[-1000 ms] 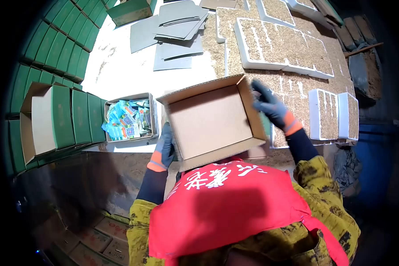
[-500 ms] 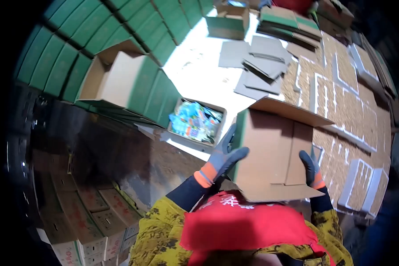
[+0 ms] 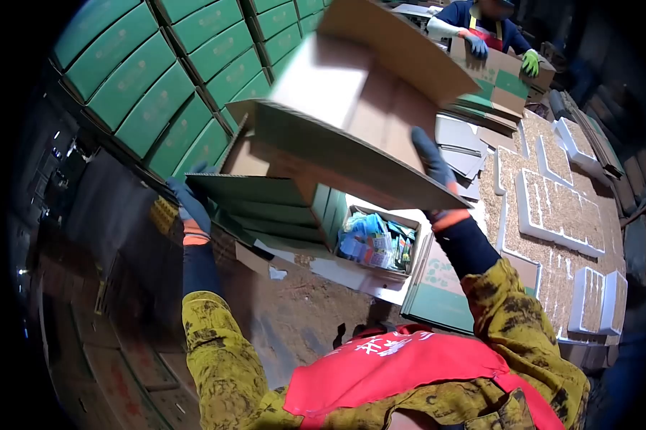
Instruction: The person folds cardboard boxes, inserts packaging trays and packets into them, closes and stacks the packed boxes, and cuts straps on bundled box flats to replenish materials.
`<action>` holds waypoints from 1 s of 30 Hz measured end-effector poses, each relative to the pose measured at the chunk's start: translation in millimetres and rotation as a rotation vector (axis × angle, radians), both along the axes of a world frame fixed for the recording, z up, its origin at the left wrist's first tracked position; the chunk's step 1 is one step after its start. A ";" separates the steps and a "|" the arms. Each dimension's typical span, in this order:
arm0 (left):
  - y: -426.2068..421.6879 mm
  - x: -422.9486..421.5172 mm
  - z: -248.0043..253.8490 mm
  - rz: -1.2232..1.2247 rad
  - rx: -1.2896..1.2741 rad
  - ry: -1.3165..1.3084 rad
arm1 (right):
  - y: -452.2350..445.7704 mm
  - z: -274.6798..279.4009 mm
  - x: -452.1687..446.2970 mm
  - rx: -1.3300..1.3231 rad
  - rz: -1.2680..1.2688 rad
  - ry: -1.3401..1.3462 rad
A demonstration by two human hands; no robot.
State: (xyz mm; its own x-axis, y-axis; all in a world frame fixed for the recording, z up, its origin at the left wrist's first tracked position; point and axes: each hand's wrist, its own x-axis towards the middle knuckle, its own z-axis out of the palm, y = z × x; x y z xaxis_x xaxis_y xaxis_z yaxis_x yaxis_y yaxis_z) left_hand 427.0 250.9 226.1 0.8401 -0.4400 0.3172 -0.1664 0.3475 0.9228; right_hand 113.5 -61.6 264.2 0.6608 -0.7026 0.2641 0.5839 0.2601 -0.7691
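Note:
My right hand (image 3: 435,166), in a grey glove with an orange cuff, grips the near right wall of an open cardboard box (image 3: 337,147). The box is raised and tilted, its brown inside showing. Below and left of it stand nested green cardboard boxes (image 3: 266,208) with their flaps open. At their left corner, my left hand (image 3: 189,204) has its gloved fingers closed round the edge of a green flap. The raised box hides part of the nested boxes. A carton of blue and green packets (image 3: 380,240) sits just right of them.
Green boxes (image 3: 151,86) are stacked high at the left. White-edged trays of brown, grainy material (image 3: 559,208) cover the right side. Flattened cardboard (image 3: 438,287) lies near me. At the back, a co-worker (image 3: 491,29) holds a green and brown box. Brown cartons (image 3: 115,373) stand lower left.
The open box has moved up and left from in front of me to above the nested boxes. My left hand has left it and taken a green flap at the left.

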 end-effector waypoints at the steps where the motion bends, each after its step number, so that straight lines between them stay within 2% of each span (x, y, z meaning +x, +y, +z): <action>1: -2.5 8.0 -3.7 0.030 0.022 0.002 | 7.8 8.1 22.3 -0.024 0.048 0.000; 4: -8.8 16.9 -17.7 0.099 0.069 0.000 | 16.3 12.0 89.7 0.090 0.221 -0.015; 5: -12.1 37.7 -36.5 -0.111 -0.265 0.219 | 15.9 9.4 109.7 0.166 0.284 -0.026; 6: 0.1 71.9 -80.7 0.247 -0.029 -0.195 | 29.6 32.8 108.1 0.060 0.288 0.219; 7: 6.3 78.8 -92.5 0.354 0.043 -0.261 | 43.5 54.9 105.1 -0.044 0.290 0.467; 8: 12.5 85.2 -103.8 0.466 0.118 -0.319 | 39.9 37.5 123.7 -0.114 0.316 0.455; 9: 2.4 56.8 -81.4 0.339 0.013 -0.035 | 42.1 38.7 125.4 -0.152 0.292 0.485; 11: -11.4 32.4 -74.3 0.240 -0.063 0.171 | 49.2 42.4 125.6 -0.225 0.245 0.548; 12: -10.0 24.9 -79.5 0.272 -0.033 0.136 | 34.0 30.4 124.6 -0.267 0.246 0.535; 15: -23.8 10.6 -90.2 0.468 0.226 -0.246 | -11.0 -20.7 142.6 -0.277 0.219 0.383; 17: -24.4 17.4 -86.1 0.558 0.341 -0.345 | -28.1 -56.1 164.4 -0.251 0.146 0.289; 20: -26.2 14.2 -62.5 0.615 0.390 -0.274 | -39.4 -104.3 194.2 -0.217 0.017 0.155; 23: -44.5 23.5 -88.4 0.610 0.097 -0.153 | -28.2 -137.6 224.1 -0.305 -0.029 0.072; 25: -42.4 34.9 -95.0 0.575 0.123 -0.216 | -6.3 -106.0 207.5 -0.553 0.029 0.173; 27: -42.8 56.2 -107.8 0.582 0.101 -0.290 | 29.4 -68.4 186.3 -0.317 0.123 0.145; 28: -40.1 54.6 -105.8 0.635 0.136 -0.369 | 15.9 -88.1 199.6 -0.336 0.104 0.068; 29: -35.3 59.7 -104.6 0.595 0.207 -0.301 | 22.2 -69.5 176.4 -0.257 0.199 0.120; 30: -25.9 11.5 -62.1 0.611 0.255 -0.418 | 16.8 -60.5 143.9 -0.257 0.236 0.221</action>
